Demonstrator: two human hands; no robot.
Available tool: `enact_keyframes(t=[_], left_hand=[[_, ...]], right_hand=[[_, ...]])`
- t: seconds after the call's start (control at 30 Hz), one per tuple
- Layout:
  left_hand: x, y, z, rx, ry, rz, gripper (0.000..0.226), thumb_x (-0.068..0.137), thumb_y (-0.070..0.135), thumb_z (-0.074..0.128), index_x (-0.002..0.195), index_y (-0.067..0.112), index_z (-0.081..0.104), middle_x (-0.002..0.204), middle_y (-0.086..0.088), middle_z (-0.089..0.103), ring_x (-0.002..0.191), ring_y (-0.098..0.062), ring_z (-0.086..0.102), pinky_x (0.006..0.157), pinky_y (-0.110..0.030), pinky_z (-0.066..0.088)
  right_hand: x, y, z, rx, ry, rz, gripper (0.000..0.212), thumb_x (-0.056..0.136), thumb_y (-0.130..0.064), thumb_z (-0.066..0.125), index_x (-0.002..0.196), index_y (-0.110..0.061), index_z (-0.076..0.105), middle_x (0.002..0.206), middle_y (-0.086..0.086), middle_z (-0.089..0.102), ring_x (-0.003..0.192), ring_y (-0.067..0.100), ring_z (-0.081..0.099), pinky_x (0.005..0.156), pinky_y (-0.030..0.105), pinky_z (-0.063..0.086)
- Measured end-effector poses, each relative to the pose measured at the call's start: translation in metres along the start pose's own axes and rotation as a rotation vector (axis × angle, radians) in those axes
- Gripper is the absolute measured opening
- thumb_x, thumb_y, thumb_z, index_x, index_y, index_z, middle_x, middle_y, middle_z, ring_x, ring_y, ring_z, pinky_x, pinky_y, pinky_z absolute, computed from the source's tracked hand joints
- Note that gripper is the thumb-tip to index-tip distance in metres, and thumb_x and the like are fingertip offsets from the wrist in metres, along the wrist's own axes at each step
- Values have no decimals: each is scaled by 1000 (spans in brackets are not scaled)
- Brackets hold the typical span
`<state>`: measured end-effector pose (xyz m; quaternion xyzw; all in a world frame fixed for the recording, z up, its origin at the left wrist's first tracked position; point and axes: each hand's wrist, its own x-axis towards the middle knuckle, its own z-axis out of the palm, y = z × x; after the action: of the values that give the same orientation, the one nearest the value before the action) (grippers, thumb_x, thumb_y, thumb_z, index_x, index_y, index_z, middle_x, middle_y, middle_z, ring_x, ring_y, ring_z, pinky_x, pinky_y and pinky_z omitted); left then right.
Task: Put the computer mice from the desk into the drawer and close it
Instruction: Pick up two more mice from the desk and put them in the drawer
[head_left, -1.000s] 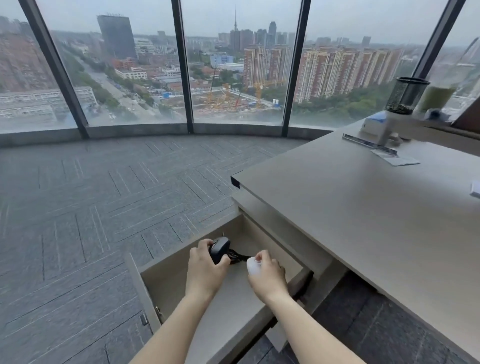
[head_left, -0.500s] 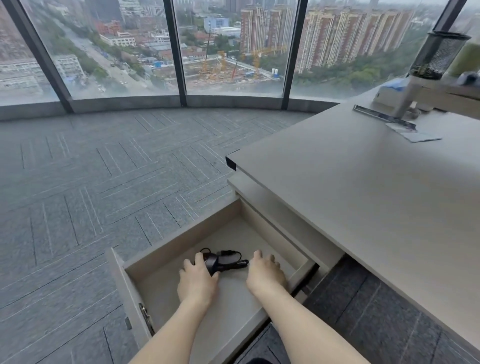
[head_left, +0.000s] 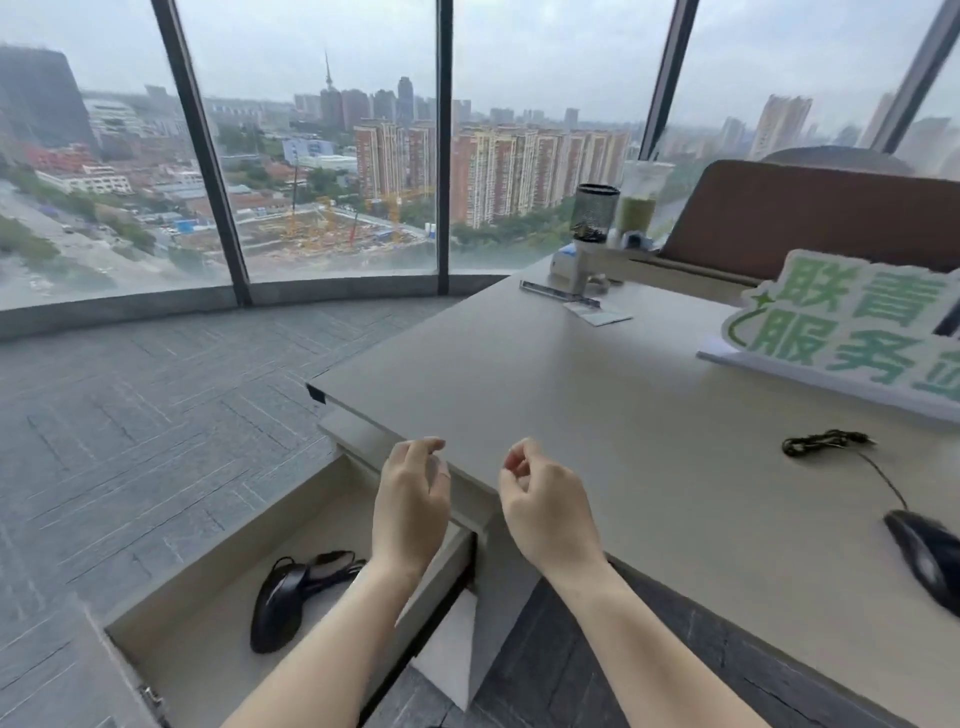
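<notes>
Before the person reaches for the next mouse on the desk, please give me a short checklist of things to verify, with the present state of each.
1. Both hands free: the left hand and the right hand are empty, fingers loosely curled. Ok.
2. Drawer open to receive: the drawer is pulled out. Ok.
3. One black mouse already lies inside it with its cable. Ok.
4. Next target in view: a black mouse on the desk lies at the right edge of the picture, partly cut off. Ok.
5. Its bundled cable lies apart from the mouse body, so it may trail when lifted. Not ok.
6. The white mouse cannot be seen in the drawer. Cannot tell.
</notes>
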<state>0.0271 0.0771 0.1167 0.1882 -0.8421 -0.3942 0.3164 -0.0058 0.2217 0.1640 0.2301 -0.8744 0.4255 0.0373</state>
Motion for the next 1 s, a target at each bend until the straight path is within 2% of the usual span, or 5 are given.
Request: enact_keyframes(t=[0.13, 0.4, 0.57, 0.73, 1.0], left_hand=[[-10, 71, 57, -93, -132, 95, 25, 95, 19, 50, 117, 17, 62, 117, 0, 59, 104, -17, 60, 85, -29, 47], [-72, 204, 193, -132, -613, 224, 34, 92, 30, 55, 125, 22, 57, 128, 0, 55, 105, -15, 58, 86, -30, 49], [-113, 266, 268, -52, -782, 227, 53, 85, 38, 57, 136, 32, 45, 141, 1, 41, 126, -20, 43, 95, -33, 45], [-127, 280, 297, 171, -753, 241, 69, 75, 53, 58, 138, 35, 39, 145, -3, 38, 128, -29, 35, 98, -36, 39], [-122, 284, 312, 328, -602, 243, 42, 76, 29, 55, 117, 27, 46, 115, -6, 56, 111, -30, 47, 81, -35, 33]], right_hand=[[-20, 42, -95, -41, 252, 52, 10, 92, -17, 50, 85, -22, 55, 57, -6, 55, 55, 15, 53, 57, 36, 46], [-60, 205, -262, -270, 675, 346, 27, 83, 2, 53, 102, -12, 65, 103, 11, 71, 100, 35, 59, 81, 37, 47], [-73, 291, -324, -431, 497, 524, 47, 82, 2, 53, 127, -9, 58, 134, 17, 58, 119, 39, 53, 101, 40, 42], [-67, 311, -334, -427, 216, 540, 58, 94, -25, 54, 149, -30, 36, 162, 5, 25, 147, 27, 23, 117, 42, 27], [-61, 311, -334, -475, 225, 554, 52, 91, -33, 54, 142, -34, 43, 133, 12, 47, 125, 35, 41, 97, 38, 41]])
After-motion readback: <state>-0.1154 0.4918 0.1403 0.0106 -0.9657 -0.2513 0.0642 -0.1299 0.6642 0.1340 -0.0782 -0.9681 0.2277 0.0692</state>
